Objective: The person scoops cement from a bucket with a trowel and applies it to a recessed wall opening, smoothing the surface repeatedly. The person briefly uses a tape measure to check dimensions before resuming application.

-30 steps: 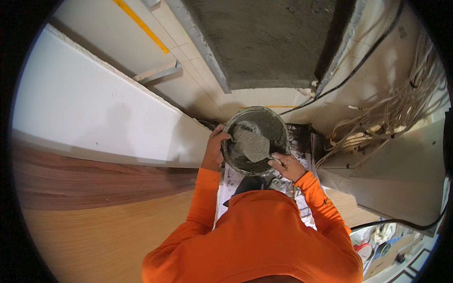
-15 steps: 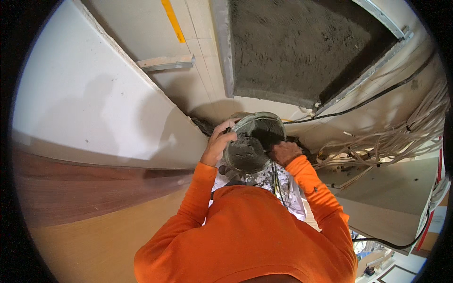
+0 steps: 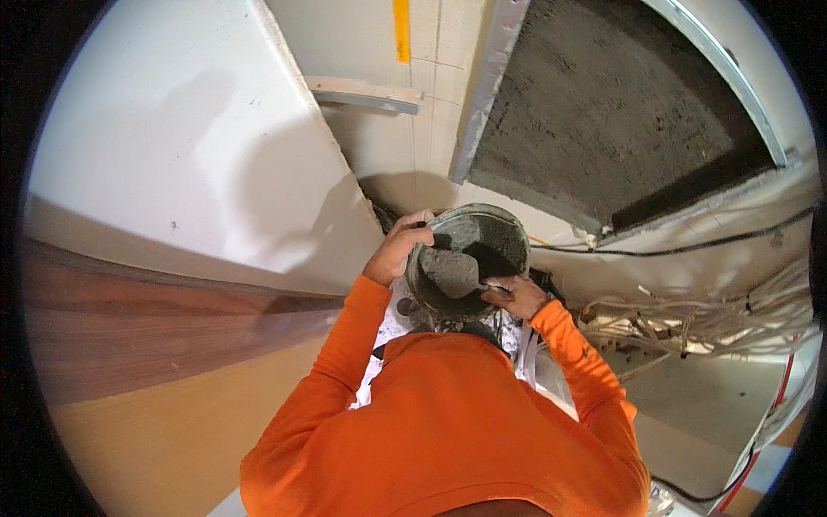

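A dark round bucket (image 3: pixel 417 289) with wet grey mortar in it is in front of my body. My left hand (image 3: pixel 399 248) is closed on the bucket's rim at its left side, thumb over the edge. Inside the bucket lies a trowel (image 3: pixel 454 274), its blade loaded or coated with grey mortar. My right hand (image 3: pixel 517 297) is wrapped round the trowel's handle over the bucket's right rim. The lower part of the bucket is partly hidden by my body.
Beyond the bucket, a metal-edged frame (image 3: pixel 482 103) borders a panel of grey mortar (image 3: pixel 594 112) on the wall. A white board (image 3: pixel 198 146) stands at the left. Bundled pale cables (image 3: pixel 715 319) and a black cable (image 3: pixel 672 252) run along the right.
The trowel's blade has come into plain view in the bucket, with mortar on it. My right hand has shifted slightly down. The view has turned, moving the wall panel rightward.
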### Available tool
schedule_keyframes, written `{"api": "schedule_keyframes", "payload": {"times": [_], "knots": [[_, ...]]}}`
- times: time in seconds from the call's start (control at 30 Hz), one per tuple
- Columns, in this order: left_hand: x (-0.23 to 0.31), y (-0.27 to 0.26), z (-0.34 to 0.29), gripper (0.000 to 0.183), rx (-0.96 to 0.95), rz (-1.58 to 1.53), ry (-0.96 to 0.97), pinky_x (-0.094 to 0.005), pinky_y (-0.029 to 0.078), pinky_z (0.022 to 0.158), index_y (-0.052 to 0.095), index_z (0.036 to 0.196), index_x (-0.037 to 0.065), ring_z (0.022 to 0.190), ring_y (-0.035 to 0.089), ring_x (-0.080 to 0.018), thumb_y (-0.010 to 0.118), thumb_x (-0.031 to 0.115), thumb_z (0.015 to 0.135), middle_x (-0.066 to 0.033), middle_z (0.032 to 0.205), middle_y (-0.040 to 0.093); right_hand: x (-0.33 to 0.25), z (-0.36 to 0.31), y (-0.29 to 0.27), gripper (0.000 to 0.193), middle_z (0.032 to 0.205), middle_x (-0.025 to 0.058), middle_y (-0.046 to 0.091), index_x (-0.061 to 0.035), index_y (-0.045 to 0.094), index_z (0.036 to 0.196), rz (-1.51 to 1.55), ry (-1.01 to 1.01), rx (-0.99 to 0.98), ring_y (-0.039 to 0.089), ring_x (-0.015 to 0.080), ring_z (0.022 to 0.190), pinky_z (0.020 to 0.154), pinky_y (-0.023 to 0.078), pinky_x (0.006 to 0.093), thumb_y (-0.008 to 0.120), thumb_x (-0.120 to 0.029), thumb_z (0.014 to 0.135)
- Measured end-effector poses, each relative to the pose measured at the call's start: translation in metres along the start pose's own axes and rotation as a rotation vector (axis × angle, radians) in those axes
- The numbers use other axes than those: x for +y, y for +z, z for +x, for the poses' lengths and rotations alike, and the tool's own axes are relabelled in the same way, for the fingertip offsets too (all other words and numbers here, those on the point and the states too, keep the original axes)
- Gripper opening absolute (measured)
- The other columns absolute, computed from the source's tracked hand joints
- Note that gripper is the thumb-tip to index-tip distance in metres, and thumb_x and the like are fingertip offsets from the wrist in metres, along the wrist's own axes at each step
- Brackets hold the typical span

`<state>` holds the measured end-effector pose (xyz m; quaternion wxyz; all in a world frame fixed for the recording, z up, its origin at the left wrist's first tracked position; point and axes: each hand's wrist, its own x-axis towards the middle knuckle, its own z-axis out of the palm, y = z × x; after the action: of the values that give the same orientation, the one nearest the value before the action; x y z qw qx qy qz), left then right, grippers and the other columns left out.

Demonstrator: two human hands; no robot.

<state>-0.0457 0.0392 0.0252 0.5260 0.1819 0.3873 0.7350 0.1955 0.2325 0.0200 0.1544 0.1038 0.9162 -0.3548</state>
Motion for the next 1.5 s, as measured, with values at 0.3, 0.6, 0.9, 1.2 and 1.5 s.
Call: {"api": "schedule_keyframes", "payload": {"times": [0.3,0.6,0.9,1.2,1.5], "knots": [[0.014,0.03,0.026,0.018,-0.02,0.32,0.201,-0.0261,0.045,0.088,0.065,0.098,0.001,0.099,0.058,-0.0104,0.061,0.002,0.08,-0.0044,0.126,0.067,-0.001,0.005,-0.044,0.031,0.103,0.0182,0.075,-0.0132,0.073,0.11,-0.439,-0.012,0.013,0.072,0.0414,0.098,0.087,0.057,0.0565,0.057,-0.035,0.096],[-0.005,0.016,0.071,0.025,0.065,0.231,0.051,-0.0288,0.049,0.094,0.068,0.104,0.0,0.099,0.062,-0.0146,0.057,0.004,0.081,-0.0053,0.119,0.068,0.028,0.017,-0.057,0.042,0.094,0.0172,0.074,-0.0133,0.07,0.119,-0.471,-0.124,0.076,0.072,0.0379,0.09,0.08,0.057,0.0513,0.061,-0.05,0.099],[-0.019,0.038,0.086,0.032,0.219,-0.376,0.137,-0.0384,0.054,0.098,0.068,0.116,-0.002,0.104,0.068,-0.025,0.061,0.022,0.096,-0.013,0.115,0.072,0.079,-0.027,-0.09,0.052,0.093,0.0265,0.072,-0.0006,0.064,0.124,0.076,-0.139,0.248,0.069,0.0484,0.09,0.083,0.054,0.0503,0.072,-0.043,0.095],[-0.052,0.057,0.091,0.038,0.274,-0.178,0.414,-0.0408,0.052,0.1,0.069,0.117,-0.003,0.108,0.068,-0.0255,0.05,0.026,0.102,-0.015,0.117,0.073,0.017,-0.065,-0.265,0.033,0.077,0.0016,0.067,-0.0088,0.067,0.124,0.515,-0.16,0.361,0.057,0.0075,0.062,0.055,0.047,0.0271,0.076,-0.019,0.094],[-0.123,0.042,0.097,0.037,0.331,-0.4,0.302,-0.0403,0.052,0.097,0.069,0.12,0.002,0.102,0.067,-0.0237,0.062,0.031,0.098,-0.0105,0.113,0.072,0.035,0.001,-0.381,0.04,0.089,0.0077,0.059,0.0013,0.055,0.129,1.142,-0.571,0.334,0.051,0.0108,0.051,0.037,0.043,0.0238,0.06,-0.027,0.102]]}}
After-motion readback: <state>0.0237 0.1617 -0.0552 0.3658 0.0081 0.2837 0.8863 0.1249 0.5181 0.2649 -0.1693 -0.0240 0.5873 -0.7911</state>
